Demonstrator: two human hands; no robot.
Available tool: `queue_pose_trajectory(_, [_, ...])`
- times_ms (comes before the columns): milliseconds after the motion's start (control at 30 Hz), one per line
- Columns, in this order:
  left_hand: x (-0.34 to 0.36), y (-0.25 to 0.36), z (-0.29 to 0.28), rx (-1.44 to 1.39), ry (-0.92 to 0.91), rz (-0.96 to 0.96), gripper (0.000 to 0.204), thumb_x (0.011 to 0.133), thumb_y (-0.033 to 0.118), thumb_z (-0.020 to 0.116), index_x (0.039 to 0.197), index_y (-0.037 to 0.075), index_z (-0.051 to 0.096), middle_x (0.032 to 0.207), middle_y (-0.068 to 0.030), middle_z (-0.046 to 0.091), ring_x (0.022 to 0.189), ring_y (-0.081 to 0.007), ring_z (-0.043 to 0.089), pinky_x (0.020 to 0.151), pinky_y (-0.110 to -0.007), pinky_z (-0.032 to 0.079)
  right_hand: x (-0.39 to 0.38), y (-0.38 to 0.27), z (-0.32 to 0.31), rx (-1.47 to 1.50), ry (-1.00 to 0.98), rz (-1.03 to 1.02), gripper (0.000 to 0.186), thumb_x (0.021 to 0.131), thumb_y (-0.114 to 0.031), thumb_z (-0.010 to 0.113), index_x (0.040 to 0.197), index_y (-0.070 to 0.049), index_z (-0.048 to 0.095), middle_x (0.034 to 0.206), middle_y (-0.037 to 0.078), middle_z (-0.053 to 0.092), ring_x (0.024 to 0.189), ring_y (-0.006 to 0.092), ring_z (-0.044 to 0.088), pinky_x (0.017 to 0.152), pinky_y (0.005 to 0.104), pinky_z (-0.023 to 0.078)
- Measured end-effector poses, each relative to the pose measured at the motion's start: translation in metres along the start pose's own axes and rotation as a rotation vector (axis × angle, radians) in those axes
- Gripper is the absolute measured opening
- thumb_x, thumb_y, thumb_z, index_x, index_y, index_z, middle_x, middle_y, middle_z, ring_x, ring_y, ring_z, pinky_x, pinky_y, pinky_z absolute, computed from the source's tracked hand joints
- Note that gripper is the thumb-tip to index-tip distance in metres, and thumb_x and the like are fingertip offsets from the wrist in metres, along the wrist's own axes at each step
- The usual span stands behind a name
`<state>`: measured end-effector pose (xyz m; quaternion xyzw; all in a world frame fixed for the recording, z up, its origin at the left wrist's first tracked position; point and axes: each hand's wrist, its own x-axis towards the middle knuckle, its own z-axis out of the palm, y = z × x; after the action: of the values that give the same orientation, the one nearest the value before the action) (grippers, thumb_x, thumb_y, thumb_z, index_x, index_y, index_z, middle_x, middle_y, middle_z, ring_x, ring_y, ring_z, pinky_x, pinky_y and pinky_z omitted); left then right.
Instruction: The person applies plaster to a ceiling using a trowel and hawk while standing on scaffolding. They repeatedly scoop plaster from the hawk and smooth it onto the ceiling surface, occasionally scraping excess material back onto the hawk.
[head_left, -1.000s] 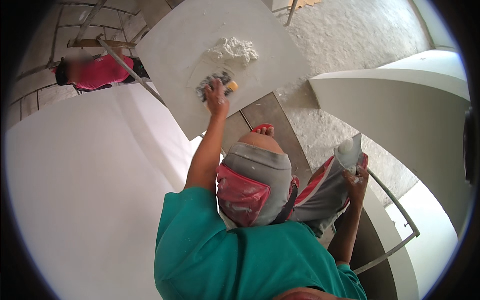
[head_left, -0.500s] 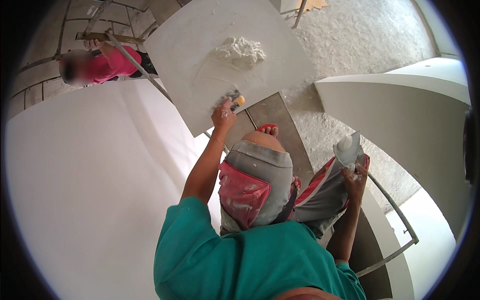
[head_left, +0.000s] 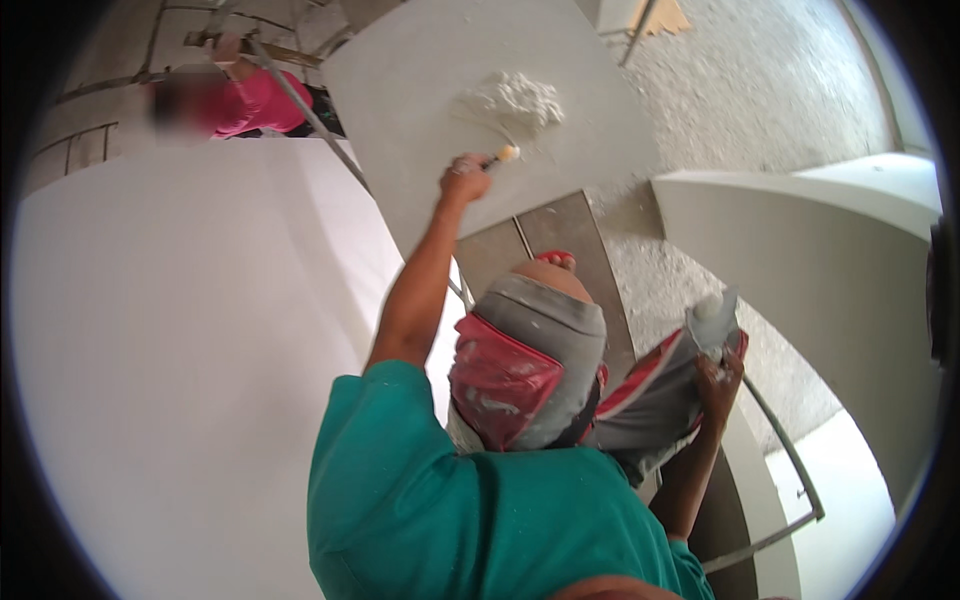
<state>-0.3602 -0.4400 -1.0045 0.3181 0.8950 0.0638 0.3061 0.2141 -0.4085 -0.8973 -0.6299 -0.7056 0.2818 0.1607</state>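
Observation:
My left hand (head_left: pixel 464 178) is closed around a trowel (head_left: pixel 507 154); its orange-tipped handle pokes out past the fingers, and its blade is hard to make out. It works over a large grey board (head_left: pixel 400 110), just on the near side of a heap of wet off-white plaster (head_left: pixel 515 100). Low on the right, close to my right knee, my right hand (head_left: pixel 720 382) grips a wide putty knife (head_left: pixel 712 325). Its blade points away from me and carries a blob of white plaster.
A white wall (head_left: pixel 190 300) fills the left side. Beyond it a person in a pink shirt (head_left: pixel 262 102) is beside metal scaffold tubes (head_left: pixel 310 120). A bent metal rail (head_left: pixel 785 435) stands at the right, near a curved wall (head_left: pixel 800 230). Rough, plaster-spattered floor (head_left: pixel 770 90) lies below.
My left hand has moved the trowel away from the board's near edge, closer to the plaster heap. My right hand still holds the putty knife by my knee. The whole view has shifted slightly.

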Motion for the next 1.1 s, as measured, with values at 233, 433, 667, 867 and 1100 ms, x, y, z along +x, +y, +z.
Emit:
queue_pose_trajectory(233, [0.002,-0.02,0.039,0.176,0.467,0.196,0.05,0.078,0.004,0.05,0.128,0.006,0.052,0.125,-0.0202,0.056,0.115,-0.0437,0.051,0.096,-0.053,0.04,0.03,-0.081,-0.021,0.288,-0.232,0.215,0.017,0.077,-0.012,0.071,0.084,0.001,0.062,0.07,0.002,0.059,0.063,0.0103,0.052,0.057,0.0274,0.042])
queue_pose_trajectory(433, [-0.058,-0.008,0.07,0.025,0.196,0.396,0.049,0.076,-0.002,0.052,0.124,0.005,0.056,0.13,-0.0177,0.054,0.119,-0.0427,0.048,0.104,-0.048,0.036,0.036,-0.09,-0.023,0.194,-0.245,0.217,0.022,0.077,-0.014,0.073,0.087,0.001,0.061,0.073,0.004,0.059,0.066,0.0113,0.053,0.061,0.0282,0.044])
queue_pose_trajectory(667, [0.006,-0.065,-0.032,0.04,0.297,-0.364,0.03,0.078,0.016,0.054,0.106,0.009,0.063,0.105,-0.0166,0.066,0.099,-0.0382,0.063,0.084,-0.05,0.05,0.037,-0.073,-0.001,0.156,-0.201,0.145,0.035,0.073,-0.009,0.072,0.104,0.005,0.064,0.082,0.008,0.065,0.074,0.0175,0.059,0.073,0.0312,0.047])
queue_pose_trajectory(867, [-0.007,0.04,0.016,0.129,0.199,-0.09,0.032,0.076,0.018,0.055,0.105,0.015,0.066,0.102,-0.0192,0.067,0.097,-0.0394,0.063,0.088,-0.048,0.049,0.058,-0.118,0.007,0.196,-0.309,0.101,0.028,0.075,-0.008,0.065,0.1,0.005,0.065,0.077,0.005,0.063,0.07,0.0107,0.055,0.065,0.0271,0.044])
queue_pose_trajectory(1100, [-0.03,0.014,-0.028,-1.223,-0.026,-0.033,0.029,0.07,0.001,0.057,0.098,-0.007,0.059,0.086,-0.0094,0.062,0.074,-0.0203,0.063,0.071,-0.034,0.053,0.115,-0.148,0.086,0.179,-0.405,-0.077,0.029,0.071,-0.01,0.068,0.097,0.004,0.067,0.078,0.016,0.067,0.066,0.0164,0.061,0.064,0.0305,0.048])
